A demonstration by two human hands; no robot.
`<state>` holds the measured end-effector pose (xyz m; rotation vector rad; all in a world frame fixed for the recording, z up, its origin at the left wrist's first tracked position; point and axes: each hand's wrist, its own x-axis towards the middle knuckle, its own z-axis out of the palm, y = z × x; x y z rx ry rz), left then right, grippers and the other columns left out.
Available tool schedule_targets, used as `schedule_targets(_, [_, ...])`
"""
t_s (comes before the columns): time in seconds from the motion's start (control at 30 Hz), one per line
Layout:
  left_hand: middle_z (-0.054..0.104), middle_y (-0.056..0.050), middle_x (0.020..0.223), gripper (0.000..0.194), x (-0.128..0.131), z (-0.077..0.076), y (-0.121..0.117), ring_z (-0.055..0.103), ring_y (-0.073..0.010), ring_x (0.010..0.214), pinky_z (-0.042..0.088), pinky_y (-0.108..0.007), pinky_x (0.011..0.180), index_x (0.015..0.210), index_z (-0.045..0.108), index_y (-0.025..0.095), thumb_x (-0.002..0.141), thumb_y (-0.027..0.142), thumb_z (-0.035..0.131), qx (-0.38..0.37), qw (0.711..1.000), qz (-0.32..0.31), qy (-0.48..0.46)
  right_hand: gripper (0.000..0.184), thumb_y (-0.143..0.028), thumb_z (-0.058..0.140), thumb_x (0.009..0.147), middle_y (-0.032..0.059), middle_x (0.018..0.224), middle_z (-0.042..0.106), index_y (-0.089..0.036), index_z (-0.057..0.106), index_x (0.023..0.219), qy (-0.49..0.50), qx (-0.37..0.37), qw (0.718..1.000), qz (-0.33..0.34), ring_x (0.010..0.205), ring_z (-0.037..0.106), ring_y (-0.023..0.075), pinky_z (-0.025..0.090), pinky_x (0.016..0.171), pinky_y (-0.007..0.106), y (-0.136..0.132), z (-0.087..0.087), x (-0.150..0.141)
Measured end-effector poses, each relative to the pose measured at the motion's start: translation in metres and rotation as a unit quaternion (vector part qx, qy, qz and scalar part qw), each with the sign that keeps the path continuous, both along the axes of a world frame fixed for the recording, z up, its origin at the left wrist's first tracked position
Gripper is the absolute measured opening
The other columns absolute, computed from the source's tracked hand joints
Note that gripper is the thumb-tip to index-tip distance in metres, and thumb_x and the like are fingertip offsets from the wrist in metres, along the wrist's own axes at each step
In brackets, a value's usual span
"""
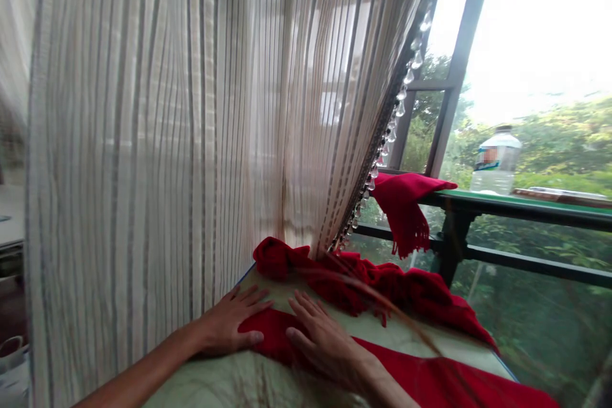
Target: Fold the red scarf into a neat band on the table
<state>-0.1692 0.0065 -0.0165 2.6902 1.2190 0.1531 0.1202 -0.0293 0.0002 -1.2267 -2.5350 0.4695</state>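
Observation:
A strip of red cloth (444, 379) lies across a pale green tabletop (205, 379), stretching from the middle toward the lower right. My left hand (236, 322) rests flat on the cloth's left end, its fingers spread. Just to its right, my right hand (322, 338) presses down on the same strip with palm lowered and fingers extended. Behind both hands, a crumpled red fringed scarf (396, 284) is bunched along the far edge of the tabletop. Neither hand grips anything.
A striped sheer curtain (167, 140) with a beaded edge hangs at the left and behind the table. Another red fringed cloth (406, 210) drapes over the green railing (540, 211). A clear plastic bottle (497, 162) stands on the ledge, before an open window.

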Motion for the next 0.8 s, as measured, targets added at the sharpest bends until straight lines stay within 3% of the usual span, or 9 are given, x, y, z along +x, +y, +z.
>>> schedule_targets(0.23, [0.016,-0.002,0.165,0.069,0.004,0.006,-0.002,0.013,-0.0353,0.152,0.007,-0.064,0.121,0.156,0.021,0.044,0.094,0.07,0.04,-0.019,0.999,0.026,0.004,0.069,-0.054,0.045,0.096,0.0165,0.161,0.031,-0.019,0.034,0.154,0.001,0.014,0.999,0.042,0.151,0.022,0.0353,0.011,0.121,0.063,0.007,-0.019,-0.017])
schedule_targets(0.47, [0.008,-0.004,0.166,0.069,0.006,0.016,0.002,0.008,-0.0338,0.153,0.005,-0.065,0.121,0.157,0.014,0.041,0.097,0.067,0.036,-0.051,0.997,-0.002,0.05,0.072,-0.059,0.046,0.094,0.0173,0.161,0.032,-0.02,0.034,0.154,0.017,0.028,0.999,0.04,0.15,0.022,0.0372,0.013,0.12,0.065,0.01,-0.029,-0.013])
schedule_targets(0.57, [0.014,-0.003,0.165,0.06,0.011,0.014,0.011,0.01,-0.0338,0.153,0.005,-0.065,0.121,0.157,0.021,0.041,0.101,0.061,0.031,-0.049,0.999,0.01,0.021,0.073,-0.061,0.047,0.093,0.0174,0.159,0.035,-0.02,0.036,0.153,0.037,0.038,0.998,0.041,0.15,0.025,0.0366,0.014,0.12,0.065,0.013,-0.032,-0.013])
schedule_targets(0.73, [0.027,0.0,0.163,0.055,0.05,0.02,0.035,0.011,-0.0312,0.153,0.003,-0.061,0.123,0.153,0.035,0.037,0.104,0.056,0.02,-0.028,0.996,0.043,-0.071,0.074,-0.061,0.046,0.092,0.0178,0.159,0.035,-0.019,0.037,0.152,0.04,0.032,0.998,0.041,0.149,0.025,0.0376,0.011,0.119,0.066,0.014,-0.034,-0.014])
schedule_targets(0.8, [0.036,-0.003,0.159,0.057,0.074,0.023,0.045,0.018,-0.0303,0.152,0.011,-0.057,0.125,0.15,0.044,0.03,0.105,0.054,0.019,-0.017,0.992,0.053,-0.118,0.073,-0.06,0.047,0.092,0.0174,0.159,0.036,-0.02,0.038,0.152,0.037,0.029,0.998,0.038,0.149,0.025,0.0376,0.011,0.119,0.066,0.014,-0.033,-0.015])
